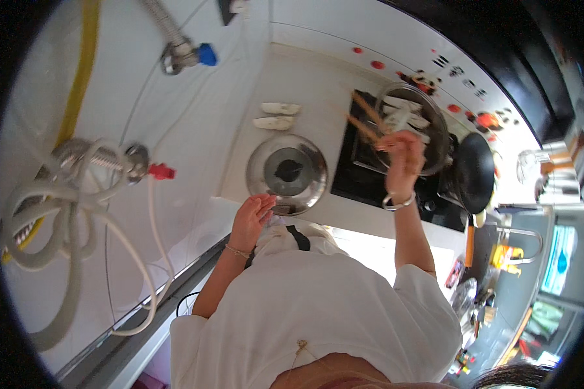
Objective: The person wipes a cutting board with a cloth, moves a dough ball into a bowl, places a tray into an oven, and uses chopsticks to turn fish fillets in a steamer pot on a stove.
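Note:
My right hand (405,155) is closed on a pair of wooden chopsticks (370,110) over the near left part of a round metal pot (444,133). Several long white pieces of food (402,104) lie inside the pot, partly hidden by the hand. The chopsticks spread apart toward the far left, with nothing visible between them. My left hand (252,219) has its fingers stretched out beside the near edge of a steel and glass pot lid (257,165). Whether its fingertips touch the rim I cannot tell. Two white elongated pieces (279,115) rest on the counter beyond the lid.
The pot sits on a black stove (350,170), with a black wok (474,174) at its right. Pale counter (318,71) runs along the tiled wall. Hoses and valves (136,162) are on the left wall; a sink tap (532,243) is at the right.

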The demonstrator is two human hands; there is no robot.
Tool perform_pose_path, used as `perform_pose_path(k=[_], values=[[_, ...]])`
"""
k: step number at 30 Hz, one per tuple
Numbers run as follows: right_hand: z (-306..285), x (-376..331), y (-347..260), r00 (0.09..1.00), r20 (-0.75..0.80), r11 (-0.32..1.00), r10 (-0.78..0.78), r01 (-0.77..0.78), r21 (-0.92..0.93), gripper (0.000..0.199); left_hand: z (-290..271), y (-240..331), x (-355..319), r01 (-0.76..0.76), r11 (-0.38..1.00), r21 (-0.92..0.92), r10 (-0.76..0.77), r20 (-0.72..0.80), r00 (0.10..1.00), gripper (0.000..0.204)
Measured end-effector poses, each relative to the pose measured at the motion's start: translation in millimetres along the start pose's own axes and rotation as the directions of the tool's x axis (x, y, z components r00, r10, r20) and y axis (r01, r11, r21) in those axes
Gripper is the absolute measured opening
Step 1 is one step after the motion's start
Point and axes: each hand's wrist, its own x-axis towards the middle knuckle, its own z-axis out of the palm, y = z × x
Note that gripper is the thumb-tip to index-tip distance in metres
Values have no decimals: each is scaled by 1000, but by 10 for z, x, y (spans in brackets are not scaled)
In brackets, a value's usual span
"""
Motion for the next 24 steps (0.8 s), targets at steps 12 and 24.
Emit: perform_pose_path(k=[12,24], values=[[-1746,-11,23,983,-70,877,172,-185,-443,7,994,-413,317,110,986,123,-134,205,969,29],[-1870,386,479,863,503,794,-50,340,-504,6,1315,-875,238,44,996,82,-53,107,993,29]])
